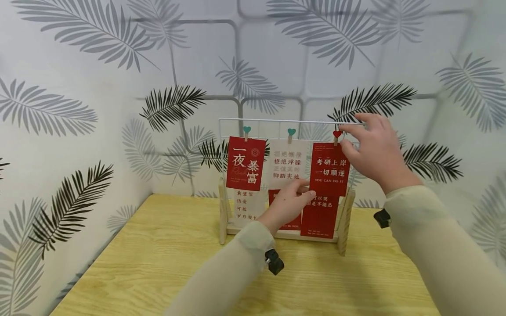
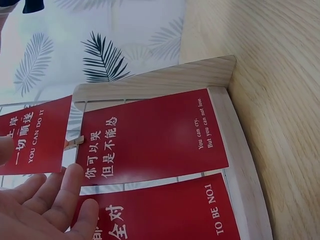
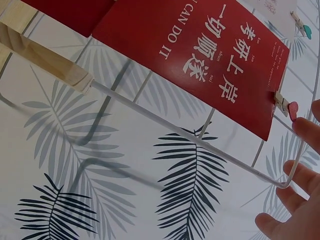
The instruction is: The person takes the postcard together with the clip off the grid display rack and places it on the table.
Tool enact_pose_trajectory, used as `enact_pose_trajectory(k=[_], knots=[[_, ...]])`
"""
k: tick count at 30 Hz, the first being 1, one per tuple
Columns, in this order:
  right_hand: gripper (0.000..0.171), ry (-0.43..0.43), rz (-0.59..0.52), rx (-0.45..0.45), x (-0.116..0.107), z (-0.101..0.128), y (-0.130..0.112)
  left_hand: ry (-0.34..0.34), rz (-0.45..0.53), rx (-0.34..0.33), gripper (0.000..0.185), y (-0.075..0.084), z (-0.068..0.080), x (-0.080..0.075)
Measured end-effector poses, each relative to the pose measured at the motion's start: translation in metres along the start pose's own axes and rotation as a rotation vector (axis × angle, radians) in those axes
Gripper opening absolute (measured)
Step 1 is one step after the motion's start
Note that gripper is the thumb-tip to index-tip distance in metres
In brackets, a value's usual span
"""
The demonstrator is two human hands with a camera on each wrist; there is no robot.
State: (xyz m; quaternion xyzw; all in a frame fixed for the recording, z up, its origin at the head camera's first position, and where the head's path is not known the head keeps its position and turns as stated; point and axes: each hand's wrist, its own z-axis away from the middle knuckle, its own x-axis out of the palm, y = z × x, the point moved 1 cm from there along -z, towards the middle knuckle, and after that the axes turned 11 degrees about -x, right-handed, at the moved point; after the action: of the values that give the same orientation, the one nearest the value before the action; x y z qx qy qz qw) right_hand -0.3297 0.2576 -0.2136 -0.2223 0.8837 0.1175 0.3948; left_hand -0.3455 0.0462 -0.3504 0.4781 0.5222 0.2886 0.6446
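Observation:
A red card with white lettering (image 1: 331, 171) hangs at the top right of a white wire rack on wooden legs (image 1: 346, 219). At the card's top edge sits a small wooden clip with a red heart (image 1: 337, 134). My right hand (image 1: 375, 149) has its fingertips against that heart clip; the fingers are spread around the wire frame's upper corner in the right wrist view. My left hand (image 1: 288, 202) holds the card's lower left edge, one digit in front of it, others at its edge. Below hangs another red card (image 2: 155, 137), on its own clip.
To the left hang a red card (image 1: 246, 164) and a white card (image 1: 290, 160), each under a teal heart clip. A lower white card (image 1: 245, 206) and a partly hidden red one (image 2: 165, 215) hang beneath. Patterned wall (image 1: 178, 52) stands behind the wooden tabletop (image 1: 150, 254).

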Motion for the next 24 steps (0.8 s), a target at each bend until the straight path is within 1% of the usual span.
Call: enact_pose_trajectory(k=[5, 9, 15, 20, 24], knots=[[0.041, -0.022, 0.043, -0.007, 0.002, -0.006, 0.000, 0.030, -0.004, -0.005, 0.043, 0.004, -0.003, 0.001], [0.039, -0.030, 0.074, -0.018, 0.005, -0.011, 0.000, 0.053, -0.006, -0.009, 0.032, 0.005, -0.007, 0.000], [0.035, -0.020, 0.049, -0.032, 0.014, -0.015, -0.005, 0.116, -0.033, -0.006, 0.014, 0.003, -0.009, -0.003], [0.033, -0.006, 0.032, -0.022, 0.012, -0.013, -0.005, 0.116, -0.015, 0.025, 0.011, 0.006, -0.012, 0.002], [0.034, 0.001, 0.030, -0.001, 0.014, -0.010, -0.001, 0.115, 0.007, 0.012, 0.009, 0.008, -0.014, 0.007]])
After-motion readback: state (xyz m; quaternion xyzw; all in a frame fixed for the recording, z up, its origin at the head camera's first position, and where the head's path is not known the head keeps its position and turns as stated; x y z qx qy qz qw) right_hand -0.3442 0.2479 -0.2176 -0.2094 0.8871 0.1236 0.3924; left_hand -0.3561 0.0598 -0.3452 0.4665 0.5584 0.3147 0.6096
